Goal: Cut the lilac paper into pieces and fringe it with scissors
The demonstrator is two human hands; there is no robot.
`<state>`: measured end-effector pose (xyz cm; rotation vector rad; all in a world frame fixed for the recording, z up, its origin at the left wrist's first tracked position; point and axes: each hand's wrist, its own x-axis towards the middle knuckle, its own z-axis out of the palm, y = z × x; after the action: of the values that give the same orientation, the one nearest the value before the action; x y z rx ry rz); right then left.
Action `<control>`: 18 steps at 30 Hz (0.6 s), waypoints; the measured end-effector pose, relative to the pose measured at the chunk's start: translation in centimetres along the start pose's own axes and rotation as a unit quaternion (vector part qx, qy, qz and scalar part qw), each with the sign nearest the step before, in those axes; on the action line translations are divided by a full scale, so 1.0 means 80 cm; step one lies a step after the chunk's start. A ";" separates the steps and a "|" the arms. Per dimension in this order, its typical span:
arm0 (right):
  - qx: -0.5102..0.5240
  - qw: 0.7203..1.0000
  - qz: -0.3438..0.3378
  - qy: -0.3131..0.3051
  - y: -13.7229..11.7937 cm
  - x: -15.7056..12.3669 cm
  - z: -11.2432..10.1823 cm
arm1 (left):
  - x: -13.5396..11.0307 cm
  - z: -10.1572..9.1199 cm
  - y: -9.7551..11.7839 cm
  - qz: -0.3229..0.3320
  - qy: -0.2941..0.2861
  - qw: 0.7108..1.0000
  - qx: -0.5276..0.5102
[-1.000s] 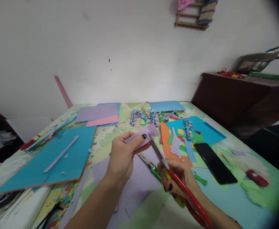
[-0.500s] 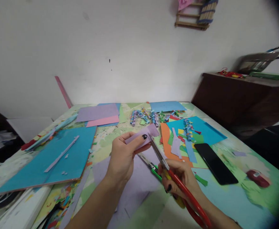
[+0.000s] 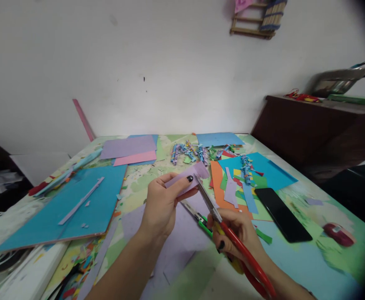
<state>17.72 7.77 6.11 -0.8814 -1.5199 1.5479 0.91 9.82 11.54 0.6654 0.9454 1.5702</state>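
Note:
My left hand [image 3: 163, 204] pinches a small piece of lilac paper [image 3: 202, 170] between thumb and fingers, above the middle of the table. Closed around red-handled scissors [image 3: 238, 241] is my right hand [image 3: 237, 233]. The blades point up and to the left, with their tips at the lilac paper beside my left thumb. Beneath both hands lies a larger lilac sheet [image 3: 182, 246]. A green utility knife [image 3: 201, 221] rests on that sheet, partly hidden behind my right hand and the scissors.
A blue board [image 3: 91, 200] bears a narrow lilac strip on the left. Several rolled paper pieces [image 3: 202, 155] lie at the back. To the right are coloured scraps [image 3: 230, 189], a black phone [image 3: 282, 214] and a dark red object [image 3: 338, 234]. A pink strip [image 3: 83, 120] leans against the wall.
Hardly anything differs. The whole view has shifted very slightly, while both hands, the scissors and the lilac paper keep the same positions relative to each other.

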 end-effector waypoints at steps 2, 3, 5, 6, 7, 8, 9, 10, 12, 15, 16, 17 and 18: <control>0.001 1.000 -0.001 0.001 0.001 0.000 0.000 | 0.000 0.000 0.000 0.002 0.000 1.000 0.002; 0.000 1.000 -0.001 -0.001 0.001 0.000 0.000 | 0.000 0.000 -0.001 0.003 0.000 1.000 0.003; -0.003 1.000 -0.001 -0.007 0.001 0.000 -0.001 | 0.000 0.000 -0.001 0.003 0.000 1.000 0.004; -0.002 1.000 -0.002 -0.009 0.001 0.000 -0.001 | 0.000 0.000 -0.001 0.004 0.001 1.000 0.004; 0.000 1.000 -0.003 -0.011 0.001 0.000 -0.001 | 0.000 0.000 -0.001 0.004 0.002 1.000 0.004; 0.003 1.000 -0.004 -0.011 0.002 0.000 -0.001 | 0.000 0.000 -0.001 0.004 0.002 1.000 0.003; 0.007 1.000 -0.006 -0.011 0.003 0.000 -0.001 | 0.000 0.000 -0.001 0.004 0.002 1.000 0.003; 0.011 1.000 -0.008 -0.012 0.003 0.000 -0.001 | 0.000 0.000 -0.001 0.004 0.001 1.000 0.003; 0.019 1.000 -0.013 -0.011 0.004 0.000 -0.001 | 0.000 0.000 -0.002 0.004 -0.001 1.000 0.005; 0.018 1.000 -0.013 -0.008 0.003 0.000 0.000 | 0.000 -0.001 -0.002 0.005 0.000 1.000 0.006; 0.017 1.000 -0.013 -0.006 0.002 0.001 0.000 | 0.000 0.000 -0.001 0.005 0.000 1.000 0.005; 0.016 1.000 -0.012 -0.005 0.001 0.001 0.001 | 0.000 0.000 -0.001 0.004 0.001 1.000 0.005; 0.016 1.000 -0.013 -0.003 0.001 0.001 0.001 | 0.000 0.000 -0.001 0.002 0.000 1.000 0.004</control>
<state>17.62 7.80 6.06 -0.8359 -1.5025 1.5523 0.97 9.83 11.46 0.6733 0.9517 1.5717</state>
